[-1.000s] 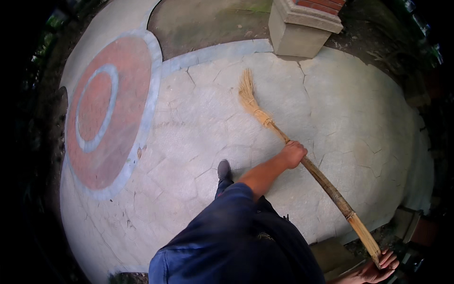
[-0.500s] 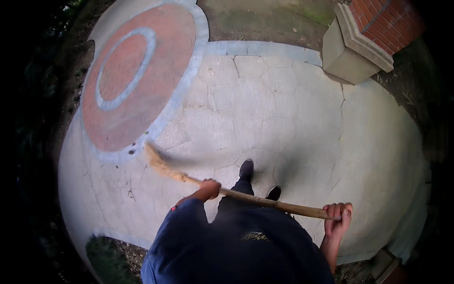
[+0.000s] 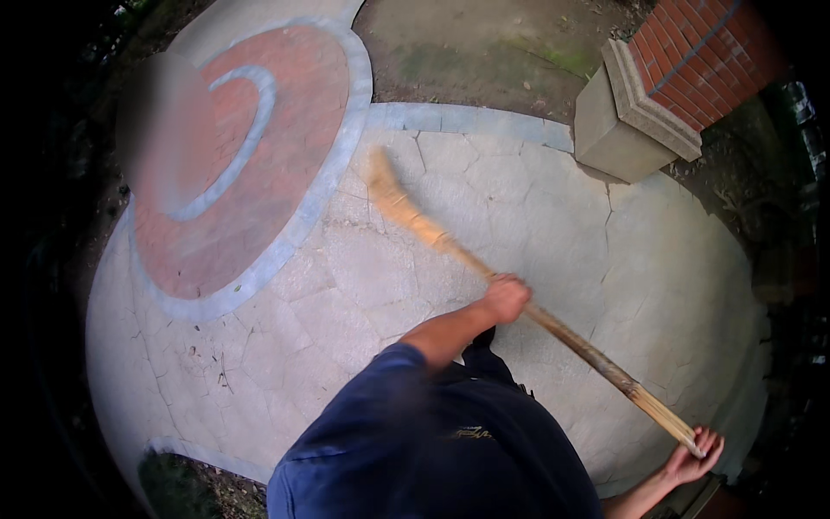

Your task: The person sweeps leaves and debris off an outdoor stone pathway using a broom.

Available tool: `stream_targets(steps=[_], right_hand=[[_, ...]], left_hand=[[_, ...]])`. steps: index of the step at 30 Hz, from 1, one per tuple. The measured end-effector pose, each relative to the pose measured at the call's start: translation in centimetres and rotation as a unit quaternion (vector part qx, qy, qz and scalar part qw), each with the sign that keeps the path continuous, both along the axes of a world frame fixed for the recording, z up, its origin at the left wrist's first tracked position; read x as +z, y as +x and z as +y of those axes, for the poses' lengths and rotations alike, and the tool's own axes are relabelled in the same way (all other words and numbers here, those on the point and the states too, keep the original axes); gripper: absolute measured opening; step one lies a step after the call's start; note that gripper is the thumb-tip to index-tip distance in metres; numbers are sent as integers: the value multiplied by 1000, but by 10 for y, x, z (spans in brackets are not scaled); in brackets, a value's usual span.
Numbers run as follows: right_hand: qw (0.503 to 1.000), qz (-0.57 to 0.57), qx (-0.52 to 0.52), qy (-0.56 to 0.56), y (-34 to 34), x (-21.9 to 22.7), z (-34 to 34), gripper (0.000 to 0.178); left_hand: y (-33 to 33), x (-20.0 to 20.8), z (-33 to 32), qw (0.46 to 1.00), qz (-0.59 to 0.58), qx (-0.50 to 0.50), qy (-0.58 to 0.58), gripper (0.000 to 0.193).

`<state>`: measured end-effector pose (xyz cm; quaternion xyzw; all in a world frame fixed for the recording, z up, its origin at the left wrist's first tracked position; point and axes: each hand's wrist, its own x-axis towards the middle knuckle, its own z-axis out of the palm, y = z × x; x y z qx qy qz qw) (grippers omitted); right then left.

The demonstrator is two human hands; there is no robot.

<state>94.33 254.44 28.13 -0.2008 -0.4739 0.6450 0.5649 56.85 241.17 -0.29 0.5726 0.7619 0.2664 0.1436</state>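
Left hand (image 3: pixel 505 298): I'm seeing it wrapping around the broom (image 3: pixel 519 304) mid-handle.
Right hand (image 3: pixel 692 456): I'm seeing it gripping the handle's near end.
Broom: lying diagonally, bristles blurring far-left over the stone paving (image 3: pixel 657 285).

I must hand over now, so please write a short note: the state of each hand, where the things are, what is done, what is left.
Left hand: closed around the middle of the broom.
Right hand: closed on the handle's top end, low right.
Broom: slants up-left, bristle end blurred over the pale stone paving, near the red brick circle.
Done: cannot tell.
Left: small twigs and bits still lie on the paving at lower left.
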Motion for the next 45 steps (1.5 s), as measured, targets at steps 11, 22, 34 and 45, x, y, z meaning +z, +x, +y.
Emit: stream_targets(steps=[11, 22, 34, 45], right_hand=[[989, -29, 135, 48, -138, -3, 23, 23], [961, -39, 187, -200, -218, -113, 119, 22], [976, 6, 213, -49, -282, -49, 89, 19], [907, -112, 400, -66, -462, -55, -10, 19]], left_hand=[[-75, -28, 28, 988, -22, 50, -142, 12], [-107, -12, -69, 888, -78, 60, -450, 23], [-247, -26, 20, 985, 0, 122, -122, 12], [-224, -41, -228, 899, -139, 296, -293, 17]])
